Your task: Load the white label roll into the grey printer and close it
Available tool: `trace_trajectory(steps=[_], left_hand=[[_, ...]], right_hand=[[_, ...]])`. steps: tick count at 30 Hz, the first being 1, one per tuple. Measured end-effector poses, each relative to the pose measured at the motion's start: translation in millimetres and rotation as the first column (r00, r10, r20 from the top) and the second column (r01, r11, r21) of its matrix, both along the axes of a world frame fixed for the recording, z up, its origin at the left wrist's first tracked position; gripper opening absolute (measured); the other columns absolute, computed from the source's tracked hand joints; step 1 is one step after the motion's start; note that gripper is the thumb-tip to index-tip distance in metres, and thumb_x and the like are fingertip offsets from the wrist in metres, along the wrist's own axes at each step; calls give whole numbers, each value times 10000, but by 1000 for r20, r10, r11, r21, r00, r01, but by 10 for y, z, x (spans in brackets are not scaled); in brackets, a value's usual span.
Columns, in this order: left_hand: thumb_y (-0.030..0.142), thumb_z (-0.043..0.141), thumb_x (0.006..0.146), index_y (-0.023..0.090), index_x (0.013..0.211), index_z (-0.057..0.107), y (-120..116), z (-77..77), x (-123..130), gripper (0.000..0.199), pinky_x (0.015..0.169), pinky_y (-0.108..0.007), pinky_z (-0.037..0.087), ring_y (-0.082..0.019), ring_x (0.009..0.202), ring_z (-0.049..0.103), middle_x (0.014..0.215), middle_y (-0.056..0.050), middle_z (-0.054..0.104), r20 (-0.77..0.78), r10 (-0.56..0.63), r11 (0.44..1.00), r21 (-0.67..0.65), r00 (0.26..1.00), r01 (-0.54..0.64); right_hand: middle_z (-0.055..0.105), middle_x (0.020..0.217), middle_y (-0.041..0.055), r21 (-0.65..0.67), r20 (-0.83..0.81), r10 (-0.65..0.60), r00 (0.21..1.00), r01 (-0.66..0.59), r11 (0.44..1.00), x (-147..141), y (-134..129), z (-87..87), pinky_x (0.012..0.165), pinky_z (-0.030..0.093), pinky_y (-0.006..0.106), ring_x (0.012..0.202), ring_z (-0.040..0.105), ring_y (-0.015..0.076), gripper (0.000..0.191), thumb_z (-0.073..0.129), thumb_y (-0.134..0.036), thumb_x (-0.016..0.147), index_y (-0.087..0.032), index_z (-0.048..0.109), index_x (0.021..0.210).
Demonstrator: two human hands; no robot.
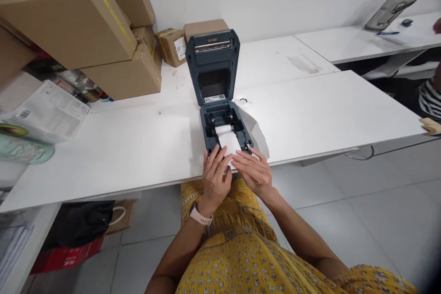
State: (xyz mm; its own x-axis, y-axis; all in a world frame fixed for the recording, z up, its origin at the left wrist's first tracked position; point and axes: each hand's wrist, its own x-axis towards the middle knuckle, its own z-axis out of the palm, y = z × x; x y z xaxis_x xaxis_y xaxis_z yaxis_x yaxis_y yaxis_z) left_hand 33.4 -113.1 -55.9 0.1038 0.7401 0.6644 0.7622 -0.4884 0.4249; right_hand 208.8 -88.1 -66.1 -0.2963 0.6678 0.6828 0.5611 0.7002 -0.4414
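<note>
A dark blue-grey label printer (207, 124) stands at the table's front edge with its lid (213, 64) raised. Inside it sits a small white label roll (223, 129), and a white paper strip (230, 142) runs from the roll toward me. My left hand (217, 177) rests on the printer's front left, its stretched fingertips on the strip's left side. Opposite it, my right hand (254, 171) lies with extended fingers over the strip's front end and the printer's right front corner. The fingers cover the strip's end.
Stacked cardboard boxes (120, 71) occupy the table's left, with a white box (51, 110) and a green can (25, 149) nearer. Crumpled white sheet material (257, 133) lies right of the printer. A bottle (396, 4) stands far right, near another person's striped sleeve (429, 98).
</note>
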Motion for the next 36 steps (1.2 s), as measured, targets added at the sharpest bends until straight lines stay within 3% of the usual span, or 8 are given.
trace_trajectory(steps=[7, 11, 14, 18, 22, 25, 29, 36], left_hand=[[75, 468, 962, 265, 1317, 689, 145, -79, 4, 459, 1281, -573, 377, -228, 1352, 666, 1329, -64, 771, -14, -60, 998, 3, 998, 60], [67, 491, 941, 292, 1173, 754, 186, -63, 10, 416, 1197, -537, 473, -227, 1251, 721, 1259, -40, 801, -22, -45, 997, 58, 999, 46], [94, 535, 951, 304, 1031, 785, 198, -50, 32, 337, 1154, -553, 494, -237, 1183, 746, 1193, -27, 822, 16, -34, 998, 52, 999, 33], [125, 566, 976, 304, 989, 787, 168, -12, 84, 284, 1118, -564, 515, -241, 1130, 757, 1133, -16, 835, 37, -16, 998, 59, 999, 14], [115, 587, 992, 261, 993, 768, 117, 39, 147, 232, 1057, -490, 562, -214, 1048, 761, 1049, -18, 843, 39, -8, 983, 183, 999, 1], [105, 633, 979, 220, 981, 757, 96, 48, 179, 169, 1018, -435, 575, -197, 966, 742, 990, -28, 833, 52, -8, 964, 265, 999, -6], [104, 668, 960, 220, 968, 778, 79, 4, 192, 160, 969, -393, 567, -206, 954, 694, 939, -56, 795, 23, 37, 957, 288, 999, -42], [198, 781, 901, 332, 967, 821, 118, -214, 203, 154, 1162, -489, 387, -247, 1116, 636, 1107, -82, 784, 2, 165, 908, 391, 986, -153]], right_hand=[[838, 1134, 23, 93, -13, 62, 998, -60, 994, 37, 12, 57, 1082, 583, 506, 1131, 790, 243, 240, 647, -217, 980, -345, 800, 1114], [853, 1018, 29, 81, -108, 33, 994, -24, 996, 128, 233, 418, 1001, 616, 514, 999, 813, 256, 228, 587, -387, 1014, -338, 800, 1081], [793, 1255, 67, 90, -208, -101, 973, 122, 988, 130, 737, 955, 1090, 560, 513, 1244, 719, 262, 393, 406, -443, 1086, -316, 756, 1209], [564, 1582, 47, 118, -116, -45, 992, 58, 991, -75, 1796, 1731, 1268, 378, 512, 1534, 454, 250, 626, 182, -632, 1093, -325, 567, 1480], [635, 1487, 86, -37, 52, 59, 997, -57, 998, -349, 2615, 2106, 1241, 387, 498, 1474, 511, 291, 807, 103, -748, 1038, -264, 562, 1492], [715, 1344, 105, -31, 72, 65, 995, -63, 998, -423, 2655, 2083, 1177, 449, 517, 1335, 615, 310, 860, 66, -744, 1033, -223, 659, 1372], [718, 1361, 74, 145, 40, 10, 999, -15, 989, -302, 2059, 1863, 1167, 457, 518, 1352, 607, 286, 725, 95, -637, 1086, -286, 669, 1358], [588, 1579, 10, 414, 147, -74, 986, 6, 910, 29, 910, 1015, 1201, 459, 487, 1504, 507, 241, 485, 310, -423, 1111, -377, 507, 1552]])
